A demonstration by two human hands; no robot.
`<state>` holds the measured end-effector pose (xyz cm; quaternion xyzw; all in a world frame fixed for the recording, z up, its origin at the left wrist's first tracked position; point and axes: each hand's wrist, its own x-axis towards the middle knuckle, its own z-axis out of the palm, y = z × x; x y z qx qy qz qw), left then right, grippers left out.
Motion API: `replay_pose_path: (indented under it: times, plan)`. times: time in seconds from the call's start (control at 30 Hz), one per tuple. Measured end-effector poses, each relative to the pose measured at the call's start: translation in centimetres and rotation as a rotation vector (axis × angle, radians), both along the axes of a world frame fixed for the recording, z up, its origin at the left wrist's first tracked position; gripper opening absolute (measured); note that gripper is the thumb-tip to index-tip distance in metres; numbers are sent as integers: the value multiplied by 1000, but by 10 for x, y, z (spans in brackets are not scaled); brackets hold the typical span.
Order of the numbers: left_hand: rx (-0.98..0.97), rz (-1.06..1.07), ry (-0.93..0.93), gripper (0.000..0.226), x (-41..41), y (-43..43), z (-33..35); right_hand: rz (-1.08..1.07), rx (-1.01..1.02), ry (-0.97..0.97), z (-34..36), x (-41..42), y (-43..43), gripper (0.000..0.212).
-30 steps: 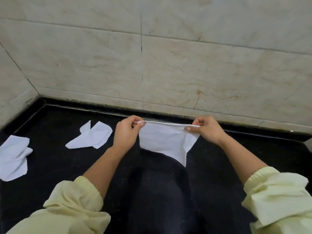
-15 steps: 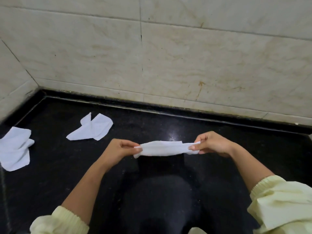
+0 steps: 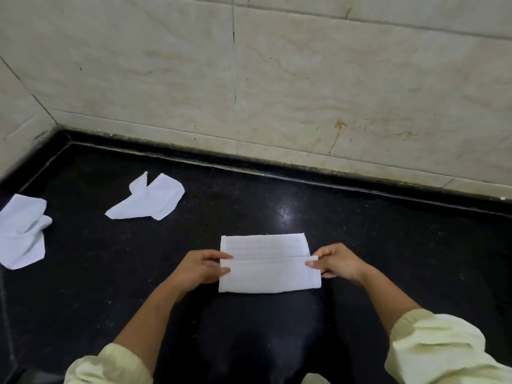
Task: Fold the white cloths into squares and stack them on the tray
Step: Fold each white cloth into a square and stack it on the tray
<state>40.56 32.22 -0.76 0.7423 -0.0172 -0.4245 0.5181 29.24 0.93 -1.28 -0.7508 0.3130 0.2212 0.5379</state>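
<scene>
A white cloth lies flat on the black stone countertop, straight in front of the person and well clear of the wall. It forms a wide rectangle, longer from side to side than from front to back. Its near part is a flap doubled over the far part, with a crisp fold along the near edge. The flap's free edge, thick like a hem, runs straight across the middle from one hand to the other. Beyond that edge a narrower strip of the lower layer stays uncovered and shows faint ribbed lines across its weave. The corners look square and the surface is smooth, with no creases.

The left hand pinches the left end of the flap's free edge between thumb and curled fingers. The right hand pinches the right end in the same way; its lower fingers seem to tuck under the cloth, though that part is hard to read. Both wrists come out of pale yellow sleeves.

A crumpled white cloth lies farther back to the left, well apart from the folded one. A second crumpled cloth sits at the far left edge. A stained beige tiled wall rises behind the counter.
</scene>
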Motion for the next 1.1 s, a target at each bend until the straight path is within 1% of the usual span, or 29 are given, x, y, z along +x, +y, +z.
replay_pose_path:
  times: [0.1,0.2,0.3,0.43,0.57,0.7,0.83,0.93,1.0,1.1]
  plan:
    - [20,115,-63,22,9,-10,-9,-104,-33,-84,-4,14,3,12]
    - [136,234,-205,20,17,-22,-24,-153,-137,-111,-18,29,4,22]
    - [190,266,-313,21,23,-33,-30,-167,-252,-101,-29,40,5,31]
    - [195,255,-344,13,33,-43,-35,-174,-327,-100,-33,49,8,39]
    - [217,201,-368,17,36,-46,-45,-149,-389,-98,-39,54,9,33]
    - [230,225,-391,14,37,-50,-48,-151,-442,-93,-43,58,12,25]
    - [254,218,-409,15,36,-52,-48,-144,-518,-56,-47,56,16,24]
    - [312,161,-525,22,30,-49,-46,-156,-578,-96,-40,52,18,24]
    - [353,140,-597,25,21,-46,-45,-143,-604,-162,-33,49,18,21]
    - [347,113,-710,19,1,-39,-44,-11,-572,-245,-27,35,22,20]
